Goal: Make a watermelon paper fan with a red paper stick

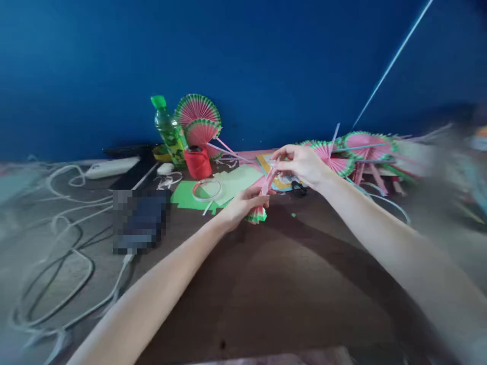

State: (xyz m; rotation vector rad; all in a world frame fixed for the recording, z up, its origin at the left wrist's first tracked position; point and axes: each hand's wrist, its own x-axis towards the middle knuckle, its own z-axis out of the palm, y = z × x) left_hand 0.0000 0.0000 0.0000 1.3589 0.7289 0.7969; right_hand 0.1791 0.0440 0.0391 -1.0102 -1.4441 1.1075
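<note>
A folded pink paper fan [269, 181] with a green-edged end is held over the table, tilted up to the right. My left hand [247, 205] is closed round its lower part, with the green and white tip showing below the fingers. At the upper end, the fingertips of my right hand [297, 163] pinch the pink paper; whether they hold anything else there is too small to tell. Behind my left hand lie pale and green paper sheets [238, 181] with a roll of tape [206, 197] on them.
Finished pink-and-green fans [198, 114] lean on the blue wall, and more fans [365, 144] lie at right. A green-capped bottle [167, 129] stands beside a red container [198, 163]. At left are a blurred-out phone [142, 220], a white power bank [113, 167] and looping white cables [89, 263].
</note>
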